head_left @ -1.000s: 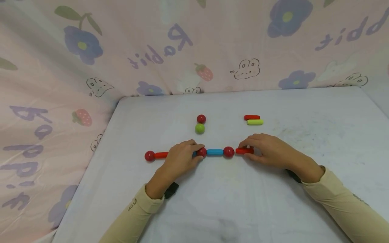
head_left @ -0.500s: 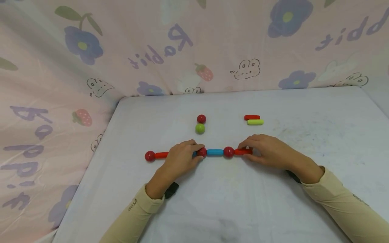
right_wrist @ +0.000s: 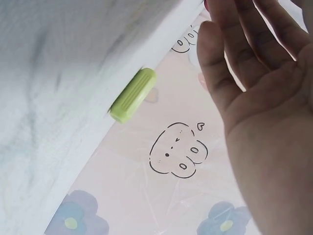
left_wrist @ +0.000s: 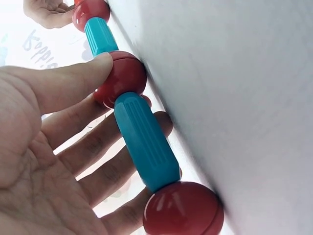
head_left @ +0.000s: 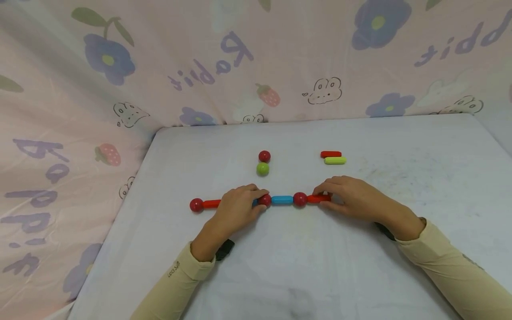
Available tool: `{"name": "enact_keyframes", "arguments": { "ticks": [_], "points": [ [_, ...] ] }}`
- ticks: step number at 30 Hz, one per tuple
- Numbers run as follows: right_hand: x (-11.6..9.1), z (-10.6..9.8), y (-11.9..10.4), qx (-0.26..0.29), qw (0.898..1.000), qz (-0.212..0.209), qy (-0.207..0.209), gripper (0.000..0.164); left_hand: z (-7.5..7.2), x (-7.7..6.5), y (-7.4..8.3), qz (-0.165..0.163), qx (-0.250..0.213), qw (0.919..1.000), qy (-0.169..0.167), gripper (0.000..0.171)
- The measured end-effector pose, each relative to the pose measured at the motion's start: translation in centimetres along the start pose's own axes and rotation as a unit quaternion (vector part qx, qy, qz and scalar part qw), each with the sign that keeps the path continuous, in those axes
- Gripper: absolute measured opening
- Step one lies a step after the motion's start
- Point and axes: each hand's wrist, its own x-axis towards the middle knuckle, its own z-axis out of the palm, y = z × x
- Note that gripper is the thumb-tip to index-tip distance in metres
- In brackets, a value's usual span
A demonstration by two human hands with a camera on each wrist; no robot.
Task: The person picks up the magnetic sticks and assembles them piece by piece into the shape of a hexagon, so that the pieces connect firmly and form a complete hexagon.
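A straight chain of red balls and sticks lies across the table. My left hand [head_left: 238, 205] pinches a middle red ball [left_wrist: 128, 81] between thumb and fingers, and the palm covers part of the chain in the head view. One blue stick [head_left: 282, 200] runs from that ball to a second red ball [head_left: 300, 199]. At the right end, my right hand [head_left: 352, 198] pinches a red stick [head_left: 314, 199] whose tip meets the second ball. Beyond the left hand, another red stick [head_left: 211, 204] ends in a red ball [head_left: 196, 205].
Behind the chain, a loose red ball [head_left: 264, 156] sits against a green ball [head_left: 262, 169]. Farther right lie a loose red stick [head_left: 330, 154] and a yellow-green stick [head_left: 335, 160], side by side. A printed curtain [head_left: 288, 58] hangs along the table's back and left edges.
My right hand has pushed its red stick slightly left, closing the small gap to the red ball. The left hand has stayed on its ball.
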Motion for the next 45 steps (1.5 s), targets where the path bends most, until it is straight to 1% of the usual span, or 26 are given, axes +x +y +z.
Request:
{"name": "enact_keyframes", "arguments": {
  "ticks": [8, 12, 16, 20, 24, 31, 37, 41, 45],
  "points": [
    [0.1, 0.0, 0.1, -0.007, 1.000, 0.003, -0.005, 0.029, 0.0, 0.0, -0.1, 0.004, -0.006, 1.0000, -0.002, 0.045],
    [0.1, -0.1, 0.2, -0.007, 1.000, 0.013, -0.011, 0.029, -0.1, 0.1, -0.3, 0.004, -0.006, 1.0000, -0.007, 0.045],
    [0.1, -0.1, 0.4, -0.004, 1.000, 0.023, -0.017, 0.029, -0.3, 0.0, -0.6, -0.007, -0.009, 0.9998, -0.015, 0.046],
    [0.1, 0.1, 0.5, -0.004, 1.000, 0.015, -0.009, 0.029, -0.6, -0.1, -0.9, -0.019, -0.018, 0.9993, -0.025, 0.046],
    [0.1, 0.2, 0.6, -0.005, 1.000, 0.008, -0.004, 0.030, -0.7, 0.0, -0.9, -0.011, -0.032, 0.9991, -0.027, 0.044],
    [0.0, 0.1, 0.4, -0.003, 1.000, 0.004, 0.004, 0.030, -0.3, 0.2, -0.7, 0.004, -0.061, 0.9980, -0.014, 0.037],
    [0.0, 0.2, 0.0, 0.003, 1.000, -0.006, 0.002, 0.030, 0.3, 0.5, 0.0, 0.013, -0.049, 0.9986, -0.015, 0.034],
    [0.0, 0.2, -0.1, 0.002, 1.000, -0.003, 0.002, 0.030, 0.6, 0.5, 0.5, 0.015, -0.033, 0.9993, -0.007, 0.033],
    [0.1, 0.3, -0.2, 0.005, 1.000, -0.005, -0.002, 0.030, 0.8, 0.5, 0.7, 0.015, -0.014, 0.9998, 0.003, 0.031]
  ]
}}
